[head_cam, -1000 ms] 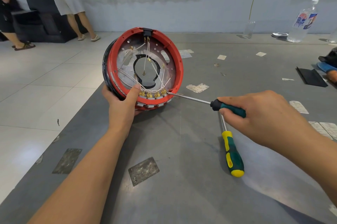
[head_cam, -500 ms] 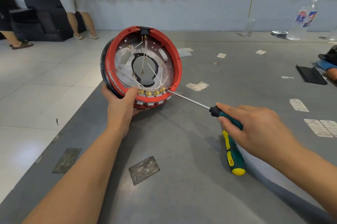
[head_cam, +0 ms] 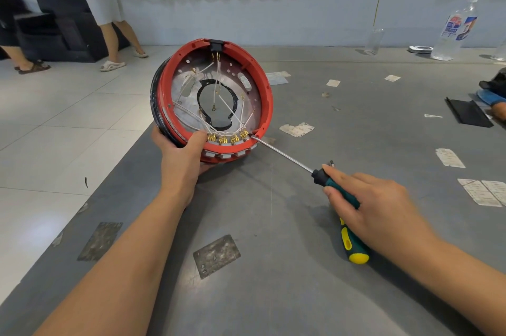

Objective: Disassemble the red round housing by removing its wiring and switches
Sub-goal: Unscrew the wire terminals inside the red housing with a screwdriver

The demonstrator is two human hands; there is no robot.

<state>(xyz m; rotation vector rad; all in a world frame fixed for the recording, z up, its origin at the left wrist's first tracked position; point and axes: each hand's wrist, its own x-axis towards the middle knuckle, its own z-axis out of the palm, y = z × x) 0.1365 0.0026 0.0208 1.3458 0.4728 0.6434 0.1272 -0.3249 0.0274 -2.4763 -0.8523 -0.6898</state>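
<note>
Four brass-terminal switches sit at the tilted red housing's lower rim, which the left hand grips on the tabletop, so the right hand, curled round the screwdriver, should pry gently at the rightmost.

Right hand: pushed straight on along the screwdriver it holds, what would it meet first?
Probably the red housing: the right hand aims its screwdriver at the rightmost gold terminal, tip already there.
</note>
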